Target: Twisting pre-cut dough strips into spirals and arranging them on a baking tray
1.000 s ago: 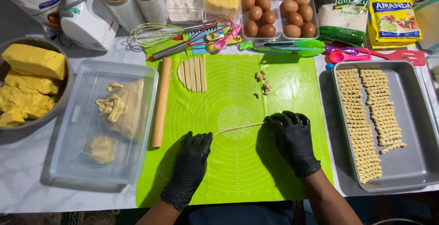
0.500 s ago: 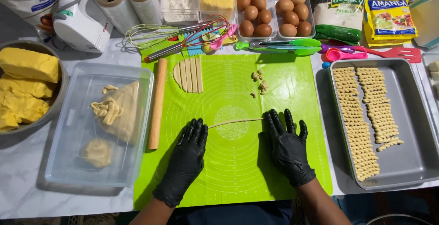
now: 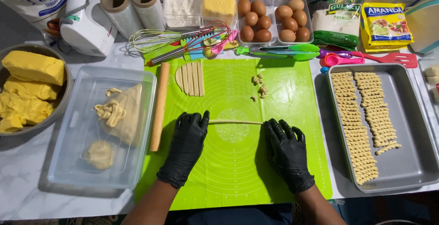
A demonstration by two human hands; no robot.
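Both my hands wear black gloves and lie flat on the green silicone mat [image 3: 292, 92]. My left hand [image 3: 187, 145] presses its fingertips on the left end of a thin dough rope [image 3: 235, 122]. My right hand [image 3: 286, 152] rests its fingertips on the rope's right end. The rope lies straight across the mat between them. Cut dough strips [image 3: 190, 79] sit at the mat's upper left, and small dough scraps [image 3: 259, 88] lie near its top middle.
A wooden rolling pin [image 3: 159, 106] lies along the mat's left edge beside a clear container [image 3: 73, 129] with dough pieces. A grey bowl [image 3: 64, 97] of yellow dough is far left. A metal tray [image 3: 411, 129] with rows of twisted dough is right. Eggs, whisk, tongs, mixer and packets line the back.
The hands have moved apart along the rope, which now lies longer, straighter and thinner between them. The view has shifted slightly.
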